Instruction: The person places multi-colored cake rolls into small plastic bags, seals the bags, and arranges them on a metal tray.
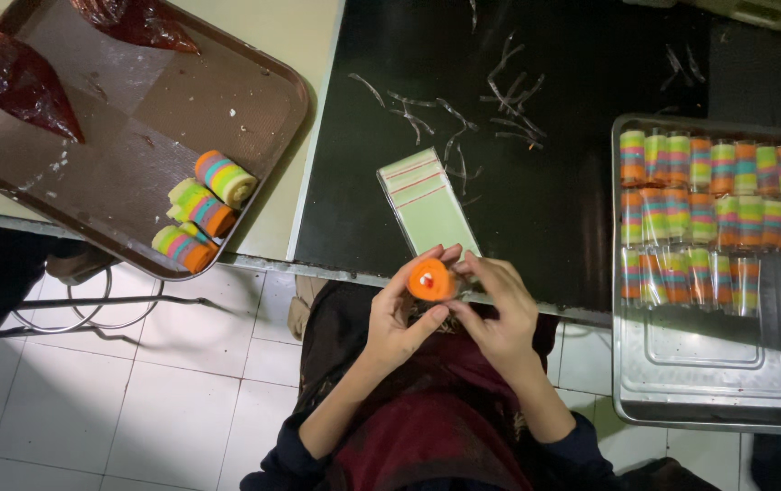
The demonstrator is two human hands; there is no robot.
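Left hand (397, 318) and right hand (499, 314) both gripping an orange-ended rainbow roll cake (430, 280), clamping it above a stack of clear wrappers (427, 205), hovering over the black table's (572, 209) edge

An orange-ended roll cake (430, 280), its round end facing up toward the camera, is held upright between both hands just below the black counter's (572, 200) near edge.
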